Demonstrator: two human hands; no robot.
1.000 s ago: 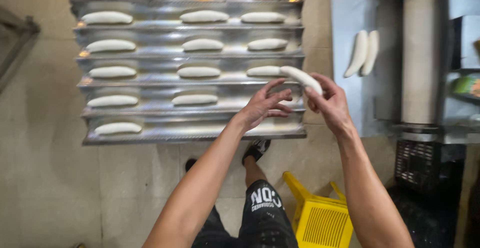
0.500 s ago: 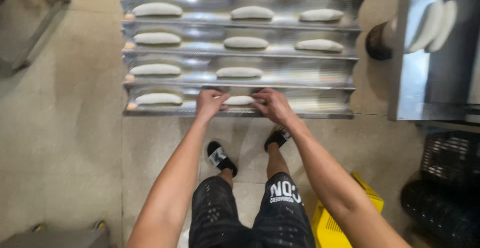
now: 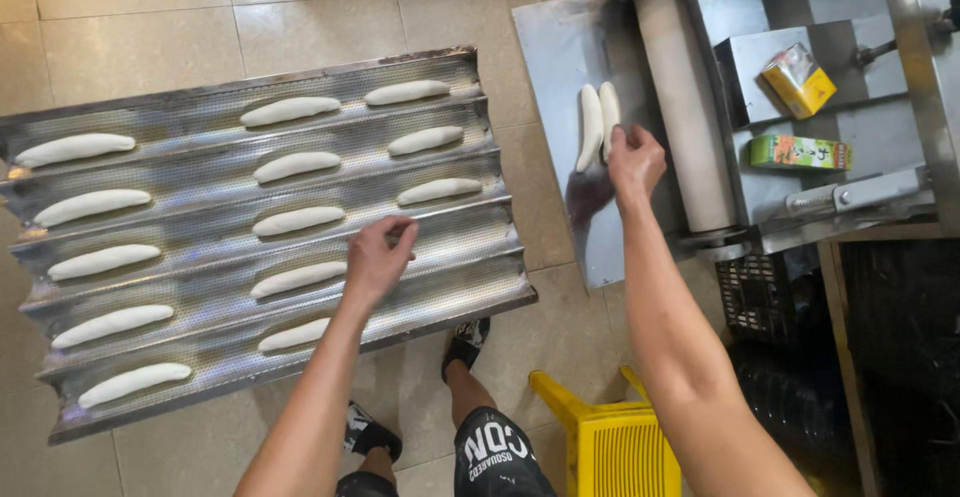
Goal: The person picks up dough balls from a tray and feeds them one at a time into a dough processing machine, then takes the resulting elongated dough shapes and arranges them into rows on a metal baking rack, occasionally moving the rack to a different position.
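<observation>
Your legs: you are standing on the tiled floor (image 3: 140, 17), with the yellow stool (image 3: 612, 439) just beside your right knee.
Left hand: your left hand (image 3: 378, 257) is hovering over the corrugated baking tray (image 3: 470, 257), with the fingers loosely curled and grasping nothing; it is lying close to the dough stick (image 3: 298, 279) in the fourth groove.
Tray: it is carrying rows of long white dough pieces in its grooves, and the near right part is showing bare metal.
Right hand: your right hand (image 3: 634, 160) is reaching to the steel chute (image 3: 560, 67) of the machine, and the fingers are pinching at the lower end of the pair of dough sticks (image 3: 597, 123); I cannot tell if they are already gripping it.
Dough pair: the two pieces are lying side by side, touching, on the chute.
Roller: the long pale roller (image 3: 682, 97) is standing just right of your right hand.
Far side: a yellow carton (image 3: 798, 79) and a green carton (image 3: 798, 153) are lying on the machine.
</observation>
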